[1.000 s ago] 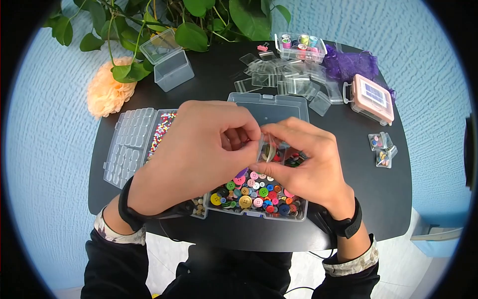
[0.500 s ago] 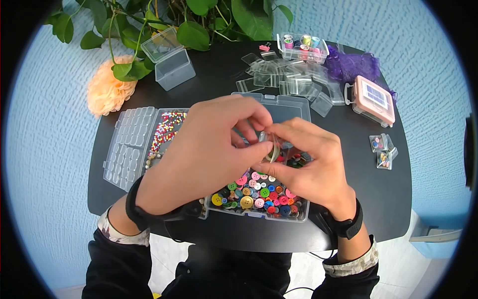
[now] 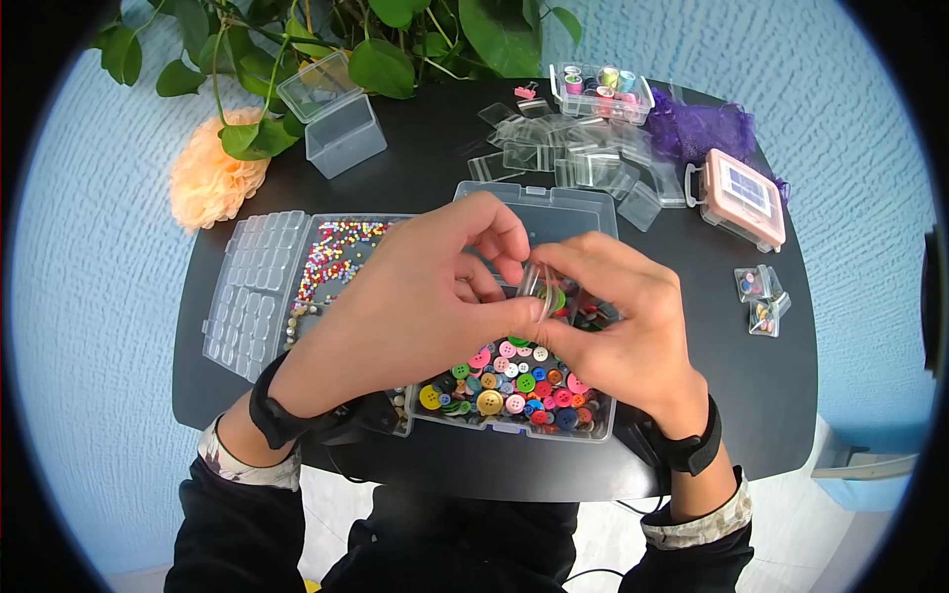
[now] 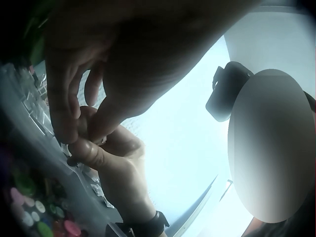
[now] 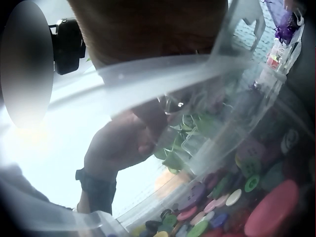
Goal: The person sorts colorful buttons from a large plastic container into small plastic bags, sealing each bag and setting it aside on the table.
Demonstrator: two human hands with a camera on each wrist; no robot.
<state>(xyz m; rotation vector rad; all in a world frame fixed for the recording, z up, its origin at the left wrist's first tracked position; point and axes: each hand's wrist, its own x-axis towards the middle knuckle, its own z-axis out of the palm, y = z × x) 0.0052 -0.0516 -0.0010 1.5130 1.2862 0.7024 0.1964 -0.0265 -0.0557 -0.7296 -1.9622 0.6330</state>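
My right hand [image 3: 628, 326] pinches a small clear zip bag [image 3: 539, 281] between thumb and forefinger above the button box. On the bag's near side, my left hand [image 3: 425, 287] has its thumb at the edge, with curled fingers around the bag's top. Something green shows through the film. Below lies the clear box [image 3: 504, 429] of mixed coloured buttons [image 3: 489, 402], its lid [image 3: 573, 206] folded back. In the left wrist view both hands' fingertips meet, and the left hand [image 4: 94, 64] mostly covers the bag. Through the box's clear wall, the right wrist view shows buttons [image 5: 232, 197].
A bead case with an open compartment lid [image 3: 252, 296] lies left. Behind are an open clear box [image 3: 346, 143], loose empty bags [image 3: 583, 153], a thread-spool box [image 3: 603, 94] and purple mesh [image 3: 702, 128]. At right sit a pink case [image 3: 739, 198] and filled bags [image 3: 761, 314].
My left hand has shifted slightly right, and its thumb now lies along the bag's edge. The bag has turned a little and green shows in it. My right hand stays nearly in place.
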